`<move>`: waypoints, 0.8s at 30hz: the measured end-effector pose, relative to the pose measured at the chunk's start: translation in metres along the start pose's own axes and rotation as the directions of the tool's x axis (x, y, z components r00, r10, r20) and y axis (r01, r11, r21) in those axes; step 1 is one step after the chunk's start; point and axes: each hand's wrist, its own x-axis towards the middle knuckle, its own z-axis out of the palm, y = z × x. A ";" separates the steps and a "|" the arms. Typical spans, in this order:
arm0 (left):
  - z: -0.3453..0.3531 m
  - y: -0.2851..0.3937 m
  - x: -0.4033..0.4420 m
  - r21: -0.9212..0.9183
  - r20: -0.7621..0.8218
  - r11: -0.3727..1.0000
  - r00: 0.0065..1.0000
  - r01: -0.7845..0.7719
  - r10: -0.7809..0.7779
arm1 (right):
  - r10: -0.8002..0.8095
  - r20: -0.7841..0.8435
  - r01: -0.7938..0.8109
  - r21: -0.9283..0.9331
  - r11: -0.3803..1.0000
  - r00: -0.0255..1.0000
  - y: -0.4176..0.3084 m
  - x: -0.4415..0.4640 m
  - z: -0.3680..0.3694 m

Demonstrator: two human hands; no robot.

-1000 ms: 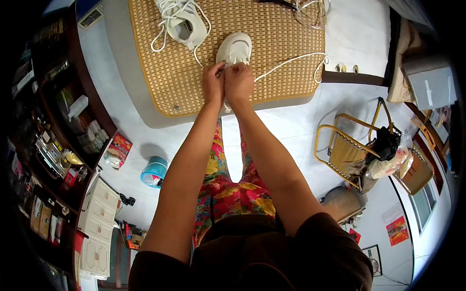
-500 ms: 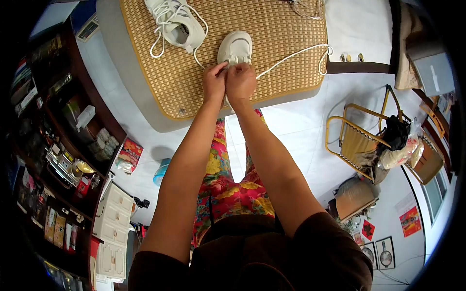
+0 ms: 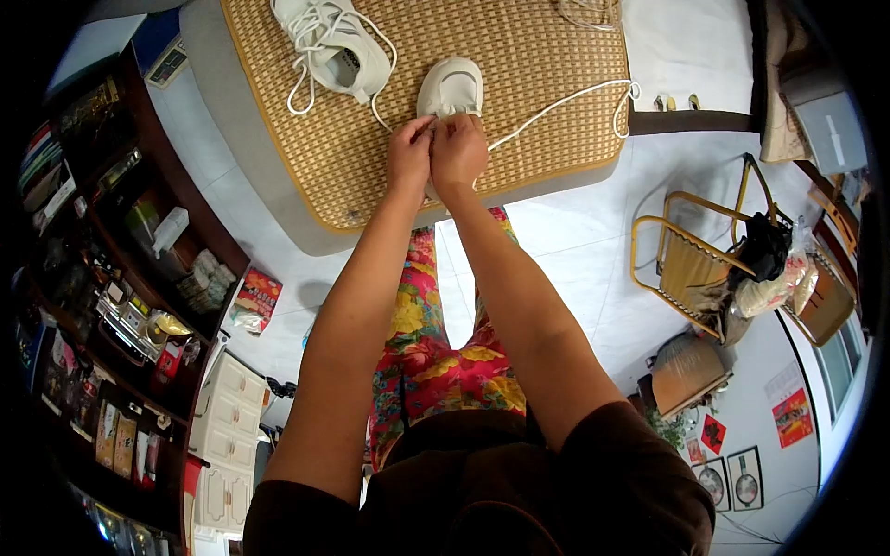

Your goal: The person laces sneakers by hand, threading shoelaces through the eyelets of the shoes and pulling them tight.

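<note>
A cream lace-up sneaker (image 3: 451,85) rests on the woven mat, its toe pointing away from me. Both hands are together over its laced part and hide most of the opening. My left hand (image 3: 410,159) is closed in a pinch at the shoe's left eyelet edge; what lies between its fingertips is too small to make out. Curled against it, my right hand (image 3: 459,153) is closed over the middle of the shoe, apparently on a shoelace. A white shoelace (image 3: 565,95) comes out beside this hand and runs right across the mat.
The matching sneaker (image 3: 350,63), with loose laces, lies at the upper left of the woven mat (image 3: 306,153). More white cord (image 3: 589,14) lies at the far edge. A yellow-framed chair (image 3: 691,250) stands right; dark shelves (image 3: 120,269) line the left.
The hands stay at the same place on the shoe, with the right fist shifted very slightly. The surroundings have moved a little in view as my head turned.
</note>
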 end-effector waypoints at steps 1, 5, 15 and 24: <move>0.001 0.003 -0.001 -0.002 -0.002 1.000 1.000 0.010 -0.010 | 0.010 0.004 -0.010 -0.014 1.000 1.000 -0.001 0.001 0.000; 0.000 0.007 0.002 -0.015 0.029 0.998 0.998 0.060 -0.060 | 0.051 0.026 -0.049 -0.048 0.998 0.998 -0.001 0.001 0.001; 0.004 0.016 0.005 -0.133 0.041 0.973 0.982 0.189 -0.185 | 0.194 0.104 -0.210 0.186 0.960 0.976 0.012 0.008 0.008; 0.006 0.017 0.019 -0.118 0.040 0.974 0.981 0.194 -0.191 | 0.194 0.054 -0.193 -0.018 0.981 0.980 -0.001 0.007 0.003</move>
